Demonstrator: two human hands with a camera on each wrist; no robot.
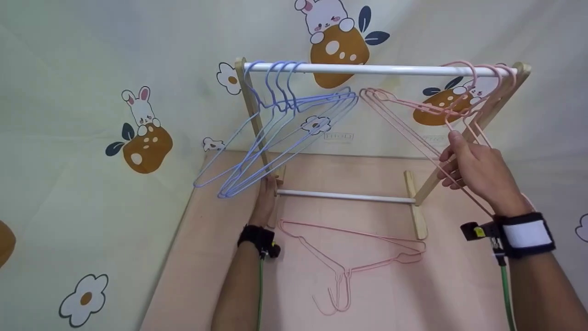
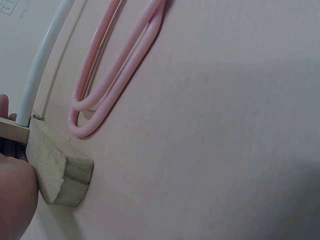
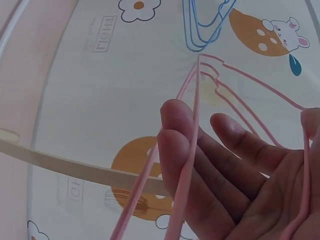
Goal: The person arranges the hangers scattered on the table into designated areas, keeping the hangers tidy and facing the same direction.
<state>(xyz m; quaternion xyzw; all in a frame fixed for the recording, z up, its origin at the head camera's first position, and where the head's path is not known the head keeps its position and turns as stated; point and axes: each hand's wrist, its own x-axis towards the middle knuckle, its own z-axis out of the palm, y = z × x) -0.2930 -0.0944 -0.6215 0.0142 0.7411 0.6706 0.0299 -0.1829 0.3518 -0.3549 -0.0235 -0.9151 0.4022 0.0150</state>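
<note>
Pink hangers point(image 1: 347, 272) hang from the right end of the rack's white top rail point(image 1: 390, 70). My right hand point(image 1: 482, 170) holds one, thumb on its sloping shoulder. In the right wrist view, the fingers curl loosely at its pink wire point(image 3: 183, 195). Several blue hangers point(image 3: 192, 37) hang at the rail's left end. Low on the rack's left side, my left hand point(image 1: 264, 202) grips the wooden post point(image 2: 14, 131) just above its foot point(image 2: 55, 167); the fingertips are partly hidden. More pink hangers point(image 2: 130, 62) lie overlapped in front of the rack, hooks toward me.
A lower white rail point(image 1: 344, 196) joins the rack's two sides. The right wooden foot point(image 1: 415, 223) stands near the lying hangers. Pale cloth with rabbit and flower prints point(image 1: 151, 220) surrounds the pink tabletop point(image 1: 193, 276). Green cables run along both forearms.
</note>
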